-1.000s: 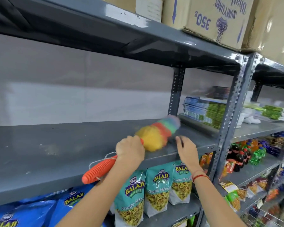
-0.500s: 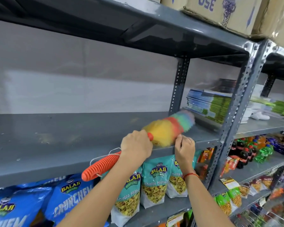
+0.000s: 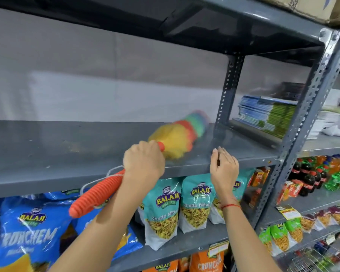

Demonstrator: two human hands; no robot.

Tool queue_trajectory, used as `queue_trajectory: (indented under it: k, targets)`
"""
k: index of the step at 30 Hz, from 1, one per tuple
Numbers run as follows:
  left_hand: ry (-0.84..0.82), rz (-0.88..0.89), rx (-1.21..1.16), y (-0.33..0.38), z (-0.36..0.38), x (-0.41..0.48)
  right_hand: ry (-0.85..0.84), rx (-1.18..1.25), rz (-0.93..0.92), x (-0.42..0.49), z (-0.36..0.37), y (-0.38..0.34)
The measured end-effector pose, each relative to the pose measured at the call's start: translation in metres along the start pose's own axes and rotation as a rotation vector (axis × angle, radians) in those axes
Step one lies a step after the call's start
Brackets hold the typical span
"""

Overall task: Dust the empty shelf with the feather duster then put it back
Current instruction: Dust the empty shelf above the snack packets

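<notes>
The feather duster (image 3: 177,134) has a fluffy rainbow head, yellow near the handle and green and blue at the tip, and a ribbed orange handle with a white loop. Its blurred head lies on the right part of the empty grey shelf (image 3: 67,150). My left hand (image 3: 143,163) is shut around the upper handle at the shelf's front edge. My right hand (image 3: 223,169) rests on the front lip of the shelf just right of the duster head, fingers curled over the edge and holding nothing.
A perforated grey upright (image 3: 306,122) stands right of my right hand, another (image 3: 229,91) at the back. Stacked notebooks (image 3: 267,114) fill the neighbouring shelf. Snack bags (image 3: 194,203) hang below, bottles (image 3: 310,177) to the right. A cardboard box (image 3: 310,8) sits above.
The duster head has swept a little further back and right on the shelf. My right hand has stayed on the front lip. The camera has tilted downward.
</notes>
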State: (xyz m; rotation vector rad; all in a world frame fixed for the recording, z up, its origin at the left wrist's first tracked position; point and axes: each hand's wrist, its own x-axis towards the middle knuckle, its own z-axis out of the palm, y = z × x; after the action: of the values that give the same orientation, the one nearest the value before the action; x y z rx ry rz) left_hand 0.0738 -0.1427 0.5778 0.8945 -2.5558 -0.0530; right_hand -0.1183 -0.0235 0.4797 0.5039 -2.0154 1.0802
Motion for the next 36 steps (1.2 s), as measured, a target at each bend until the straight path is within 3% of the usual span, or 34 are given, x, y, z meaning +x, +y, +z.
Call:
queue_trajectory:
  k: [6, 13, 19, 28, 36]
  targets:
    - [-0.059, 0.002, -0.076, -0.005, 0.019, 0.003, 0.027, 0.048, -0.181, -0.028, 0.022, -0.052]
    - [-0.057, -0.126, -0.052, -0.050, 0.003, -0.011, -0.010, 0.018, -0.191, -0.031, 0.020, -0.050]
    - [0.128, -0.164, 0.007, -0.095, -0.025, -0.042, 0.017, 0.019, -0.160, -0.038, 0.019, -0.053]
    - [-0.066, -0.051, -0.137, -0.037, 0.002, -0.031, 0.040, -0.013, -0.180, -0.036, 0.016, -0.057]
    - [-0.003, -0.343, -0.023, -0.122, -0.020, -0.031, 0.026, -0.010, -0.132, -0.035, 0.016, -0.060]
